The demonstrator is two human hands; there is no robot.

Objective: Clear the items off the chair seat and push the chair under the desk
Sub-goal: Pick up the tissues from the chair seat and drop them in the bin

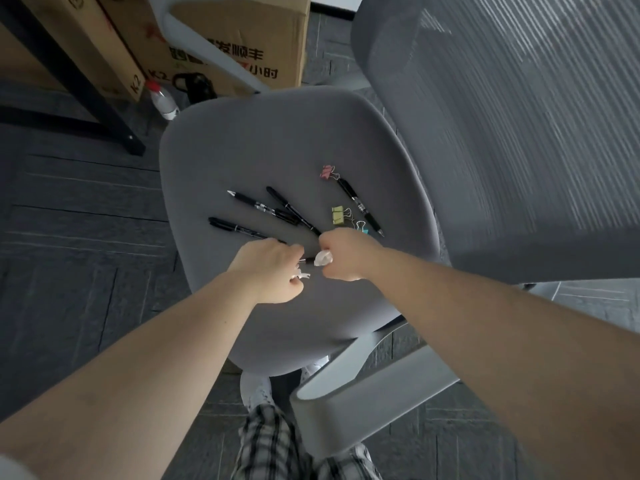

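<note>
The left hand is curled up tight over the front part of the gray chair seat. Small white bits peek out from under its fingers, and a dark pen tip shows there too, but it is too small to tell just what the hand grips. The right hand is also curled into a fist, right beside the left one. It grips a small white crumpled thing between thumb and fingers.

Things lie on the seat past the hands. One black pen lies close to the left hand, and its near end goes under the fingers. Two more black pens lie crossed over each other in the middle. Another black pen lies more to the right, near the mesh chair back. A pink clip touches its far end. A yellow clip sits between the pens. A blue-green clip pokes out just behind the right hand.

The chair stands on dark floor tiles. Brown cardboard boxes sit on the floor past the seat. A clear bottle with a red cap stands by them. A black bench leg slants down on the left side.
</note>
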